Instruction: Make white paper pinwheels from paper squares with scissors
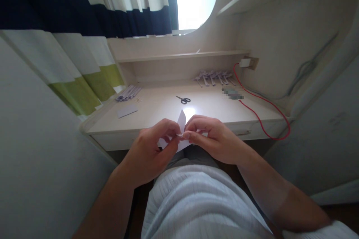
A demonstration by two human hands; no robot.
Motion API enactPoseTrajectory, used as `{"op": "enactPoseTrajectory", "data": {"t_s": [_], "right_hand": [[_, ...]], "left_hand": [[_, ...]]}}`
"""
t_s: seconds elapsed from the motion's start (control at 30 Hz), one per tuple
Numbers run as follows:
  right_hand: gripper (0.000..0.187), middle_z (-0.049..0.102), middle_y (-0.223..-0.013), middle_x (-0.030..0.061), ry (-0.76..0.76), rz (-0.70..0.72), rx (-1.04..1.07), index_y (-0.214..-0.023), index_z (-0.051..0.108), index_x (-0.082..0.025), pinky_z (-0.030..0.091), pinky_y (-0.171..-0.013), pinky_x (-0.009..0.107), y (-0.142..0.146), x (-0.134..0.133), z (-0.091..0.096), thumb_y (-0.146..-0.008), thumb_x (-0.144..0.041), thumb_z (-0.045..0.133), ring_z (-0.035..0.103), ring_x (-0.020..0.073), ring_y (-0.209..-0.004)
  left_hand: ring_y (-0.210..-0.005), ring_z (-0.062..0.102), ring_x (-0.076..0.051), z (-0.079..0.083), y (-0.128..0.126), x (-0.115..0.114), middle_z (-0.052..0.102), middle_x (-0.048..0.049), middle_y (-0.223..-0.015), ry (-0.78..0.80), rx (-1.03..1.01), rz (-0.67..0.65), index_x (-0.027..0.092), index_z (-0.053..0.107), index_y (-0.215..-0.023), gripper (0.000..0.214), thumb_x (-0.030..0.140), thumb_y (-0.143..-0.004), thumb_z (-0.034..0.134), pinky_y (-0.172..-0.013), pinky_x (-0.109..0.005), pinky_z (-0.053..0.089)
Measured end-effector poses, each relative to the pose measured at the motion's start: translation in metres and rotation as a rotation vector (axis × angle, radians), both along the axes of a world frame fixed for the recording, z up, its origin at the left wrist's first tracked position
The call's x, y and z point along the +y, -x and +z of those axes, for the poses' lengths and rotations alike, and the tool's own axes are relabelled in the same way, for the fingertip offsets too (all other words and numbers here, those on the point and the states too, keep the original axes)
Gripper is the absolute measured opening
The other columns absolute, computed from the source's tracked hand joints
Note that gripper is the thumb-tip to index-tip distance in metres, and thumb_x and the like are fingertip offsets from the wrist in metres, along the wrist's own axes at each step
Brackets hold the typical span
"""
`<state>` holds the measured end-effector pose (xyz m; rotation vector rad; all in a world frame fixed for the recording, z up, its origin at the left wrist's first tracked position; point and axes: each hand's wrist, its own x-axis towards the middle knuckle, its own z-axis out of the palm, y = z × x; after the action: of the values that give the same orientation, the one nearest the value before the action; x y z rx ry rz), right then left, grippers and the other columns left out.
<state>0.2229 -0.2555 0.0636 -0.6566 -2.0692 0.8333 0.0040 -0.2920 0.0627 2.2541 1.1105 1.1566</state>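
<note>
Both hands meet just in front of the desk's front edge, over my lap. Between them is a white paper pinwheel (182, 119), with one pointed blade standing up and other parts of the paper showing below the fingers. My left hand (157, 145) pinches it near its centre from the left. From the right, my right hand (211, 134) pinches the same centre with thumb and forefinger. The fingers hide most of the middle. Beyond the hands, a pair of scissors (183, 100) with black handles lies on the desk (159, 108).
At the left lie a bundle of rolled paper sticks (129, 93), some small pale bits (139, 99) and a stack of paper (127, 111). Several paper pinwheels on sticks (214, 77) lie at the back right. A red cable (260, 119) loops over the desk's right front edge.
</note>
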Motion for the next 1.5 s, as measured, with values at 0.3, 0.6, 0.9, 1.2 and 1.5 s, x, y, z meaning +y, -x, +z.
{"op": "enactPoseTrajectory", "data": {"t_s": [0.3, 0.6, 0.9, 1.2, 1.5], "right_hand": [[0.016, 0.069, -0.09, 0.0023, -0.042, 0.016, -0.004, -0.087, 0.073, -0.017, 0.049, -0.075, 0.029, 0.001, -0.005, 0.004, -0.1, -0.024, 0.067, 0.063, 0.014, -0.082], [0.014, 0.069, -0.09, 0.0024, -0.097, 0.007, -0.012, -0.088, 0.072, -0.017, 0.048, -0.075, 0.029, 0.0, -0.008, 0.007, -0.1, -0.02, 0.066, 0.062, 0.014, -0.081], [0.014, 0.068, -0.089, 0.004, -0.096, 0.0, 0.035, -0.088, 0.073, -0.014, 0.048, -0.073, 0.029, 0.002, -0.009, 0.008, -0.099, -0.022, 0.068, 0.062, 0.0147, -0.08], [0.012, 0.069, -0.089, 0.0033, -0.13, -0.028, 0.075, -0.087, 0.073, -0.016, 0.049, -0.075, 0.03, 0.003, -0.01, 0.007, -0.097, -0.022, 0.072, 0.063, 0.0145, -0.08], [0.013, 0.07, -0.089, 0.0029, -0.092, -0.074, 0.136, -0.084, 0.072, -0.017, 0.05, -0.075, 0.031, 0.004, -0.012, 0.004, -0.094, -0.024, 0.076, 0.065, 0.0153, -0.081]], "left_hand": [[-0.081, 0.07, -0.013, 0.0, 0.002, -0.005, 0.069, 0.0016, -0.089, 0.027, -0.079, -0.039, 0.024, 0.061, -0.108, 0.021, 0.008, -0.096, 0.057, -0.077, -0.026, 0.055], [-0.08, 0.069, -0.01, -0.007, -0.001, -0.005, 0.068, 0.0017, -0.09, 0.026, -0.221, -0.016, 0.024, 0.064, -0.106, 0.011, 0.015, -0.099, 0.063, -0.075, -0.022, 0.055], [-0.079, 0.071, -0.011, -0.006, 0.0, -0.005, 0.073, 0.0017, -0.089, 0.034, -0.283, -0.02, 0.025, 0.069, -0.106, 0.016, 0.012, -0.096, 0.067, -0.077, -0.021, 0.056], [-0.078, 0.072, -0.013, -0.004, 0.0, -0.006, 0.074, -0.0014, -0.088, 0.092, -0.335, -0.041, 0.022, 0.069, -0.102, 0.012, 0.013, -0.095, 0.069, -0.076, -0.024, 0.057], [-0.08, 0.071, -0.013, -0.003, 0.0, -0.007, 0.073, -0.0012, -0.091, 0.096, -0.352, -0.041, 0.022, 0.07, -0.103, 0.012, 0.015, -0.093, 0.073, -0.077, -0.023, 0.058]]}}
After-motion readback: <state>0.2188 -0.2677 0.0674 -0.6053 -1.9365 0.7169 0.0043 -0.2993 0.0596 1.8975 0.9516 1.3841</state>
